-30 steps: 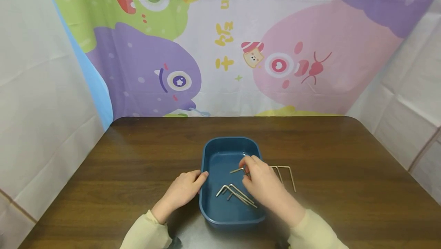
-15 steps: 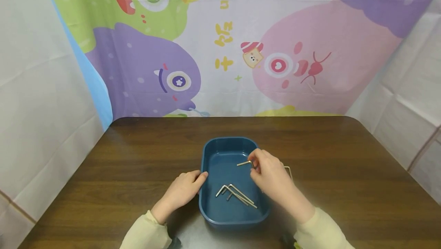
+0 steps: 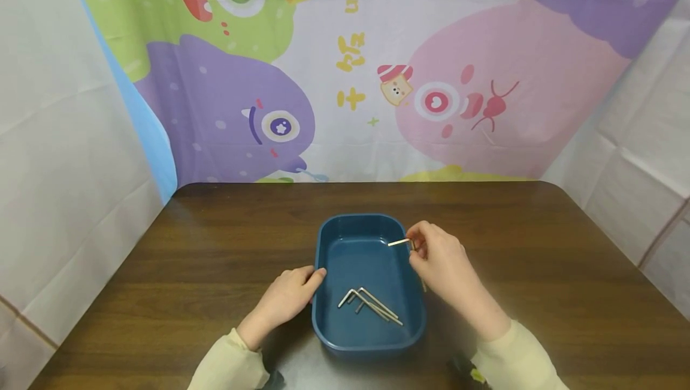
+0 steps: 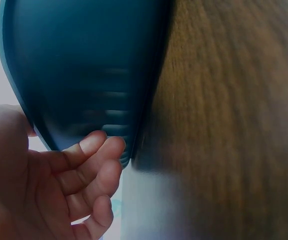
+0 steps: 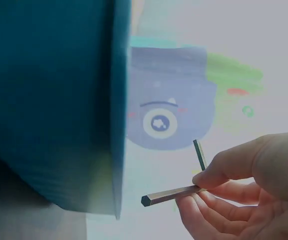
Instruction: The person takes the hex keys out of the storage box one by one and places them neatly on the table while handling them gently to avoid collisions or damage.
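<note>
Left edge of blue box (image 3: 356,261) being gripped by left hand (image 3: 288,294). One bent metal stick (image 3: 399,242) being pinched by right hand (image 3: 443,262) near right rim, not yet let go. Only part done, seemingly: more sticks (image 3: 378,304) being left untouched inside box.

Held hex key (image 5: 167,196) partly hidden, sleeves (image 3: 229,365) cropped

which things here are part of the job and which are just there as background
Apparently in use:
- blue bin, rim gripped by the left hand
- L-shaped metal key, pinched in the right hand
- metal keys lying in the bin

Apparently just background:
- wooden table, only supporting the bin
- cartoon cloth behind it
- pale side sheets
</note>
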A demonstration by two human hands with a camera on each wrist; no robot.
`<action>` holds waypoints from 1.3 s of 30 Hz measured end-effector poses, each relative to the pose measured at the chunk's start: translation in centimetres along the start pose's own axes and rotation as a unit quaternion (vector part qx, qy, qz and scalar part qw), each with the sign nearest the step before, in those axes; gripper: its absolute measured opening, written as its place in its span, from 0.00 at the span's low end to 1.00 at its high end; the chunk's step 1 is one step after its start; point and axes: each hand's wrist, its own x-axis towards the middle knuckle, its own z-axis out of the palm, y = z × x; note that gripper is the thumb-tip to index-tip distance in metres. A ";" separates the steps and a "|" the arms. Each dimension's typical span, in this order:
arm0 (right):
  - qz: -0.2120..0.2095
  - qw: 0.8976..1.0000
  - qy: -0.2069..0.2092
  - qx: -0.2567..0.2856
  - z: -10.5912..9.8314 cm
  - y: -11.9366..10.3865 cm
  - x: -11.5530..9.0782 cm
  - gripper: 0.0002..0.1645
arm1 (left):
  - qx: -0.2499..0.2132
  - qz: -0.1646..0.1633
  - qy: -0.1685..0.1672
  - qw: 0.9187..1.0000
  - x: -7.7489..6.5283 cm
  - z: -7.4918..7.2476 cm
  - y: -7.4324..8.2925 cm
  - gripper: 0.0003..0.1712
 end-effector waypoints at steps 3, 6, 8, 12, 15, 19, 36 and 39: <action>0.004 1.000 0.006 -0.004 -0.4 0.5 0.2 0.12 | 0.000 0.001 0.000 1.000 0.0 0.0 -0.1 0.20; 0.011 1.000 0.007 -0.008 -0.8 1.0 0.3 0.12 | 0.000 0.000 0.000 1.000 0.1 0.1 -0.1 0.20; 0.015 1.000 0.009 -0.009 -1.1 1.3 0.4 0.12 | 0.000 0.000 0.000 1.000 0.1 0.1 -0.1 0.20; 0.021 1.000 0.017 -0.013 -1.5 2.0 0.6 0.11 | -0.001 -0.001 0.000 1.000 0.1 0.1 -0.1 0.21; 0.027 0.999 0.018 -0.018 -1.8 2.6 0.8 0.11 | 0.000 0.002 0.001 1.000 0.1 0.1 -0.1 0.20; 0.040 0.999 0.012 -0.024 -2.2 3.6 1.0 0.11 | -0.002 0.003 0.001 1.000 0.1 0.1 -0.2 0.20; 0.115 0.992 -0.037 -0.043 -2.4 7.3 1.3 0.15 | -0.002 0.004 0.000 1.000 0.1 0.1 -0.2 0.20; 0.129 0.989 -0.058 -0.046 -2.3 8.0 1.4 0.14 | -0.004 0.003 -0.002 1.000 0.0 0.1 -0.2 0.20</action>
